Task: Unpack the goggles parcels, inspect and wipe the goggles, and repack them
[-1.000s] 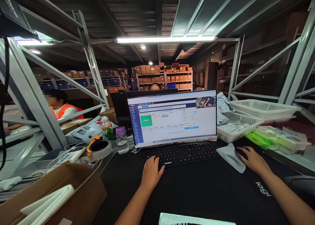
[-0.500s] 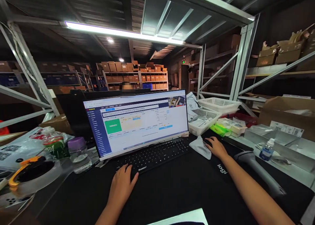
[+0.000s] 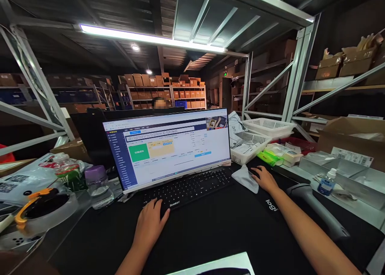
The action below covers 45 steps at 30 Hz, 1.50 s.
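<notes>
My left hand rests with fingers apart at the lower left edge of the black keyboard, fingertips on its left keys. My right hand is curved over a dark mouse-like shape on the black mat, mostly hidden beneath the fingers. Beside its thumb lies a small clear plastic bag. Behind the keyboard stands a lit monitor showing a page with a green block and a yellow panel. A grey handheld scanner lies to the right of my right forearm.
At left are a purple-lidded jar, a tape roll and plastic packages. White baskets, a grey divided box and a blue-labelled bottle stand at right. A white-edged sheet lies in front. A person's head shows behind the monitor.
Large characters in the top box and the green block on the screen now look sharper and different. The view has shifted slightly. Both hands stay in place.
</notes>
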Tool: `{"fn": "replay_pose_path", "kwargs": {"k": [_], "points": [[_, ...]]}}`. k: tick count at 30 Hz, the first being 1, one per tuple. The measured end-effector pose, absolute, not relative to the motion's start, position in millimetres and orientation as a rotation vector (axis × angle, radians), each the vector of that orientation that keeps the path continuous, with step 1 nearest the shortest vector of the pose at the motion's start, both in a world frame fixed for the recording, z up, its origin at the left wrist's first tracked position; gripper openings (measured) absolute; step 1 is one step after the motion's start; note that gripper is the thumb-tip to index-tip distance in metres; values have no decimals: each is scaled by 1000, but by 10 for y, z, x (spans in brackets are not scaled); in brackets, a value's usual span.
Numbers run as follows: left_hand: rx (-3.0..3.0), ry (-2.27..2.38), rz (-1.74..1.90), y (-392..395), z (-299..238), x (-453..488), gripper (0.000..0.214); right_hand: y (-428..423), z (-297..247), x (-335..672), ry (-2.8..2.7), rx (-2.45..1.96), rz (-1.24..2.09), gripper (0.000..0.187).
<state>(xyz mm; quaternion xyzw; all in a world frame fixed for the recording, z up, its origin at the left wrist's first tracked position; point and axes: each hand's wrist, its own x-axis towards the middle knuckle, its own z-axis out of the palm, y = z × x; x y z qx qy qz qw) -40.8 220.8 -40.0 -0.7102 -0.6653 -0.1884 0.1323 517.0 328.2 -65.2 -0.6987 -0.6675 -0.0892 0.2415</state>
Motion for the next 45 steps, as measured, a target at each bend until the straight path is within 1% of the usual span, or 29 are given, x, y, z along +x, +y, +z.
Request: {"fn": "replay_pose_path", "kwargs": {"k": [18,25,34,45], "points": [[-2061,-1954,-552,2178,-407,-394,54,3329,-735,5247,-1848,-1860,-277,40],[-2067,-1944,-578,2172,-405,-396,53,3351,-764,5259,-1832,-1860,-290,49],[-2064,-1955,-597,2167,-412,-402,51,3377,-776,5256,-1836,-1847,-277,51],[-2074,-1957,-601,2235,-446,-436,56,3310,-670,5185,-1785,-1868,-213,46]]}}
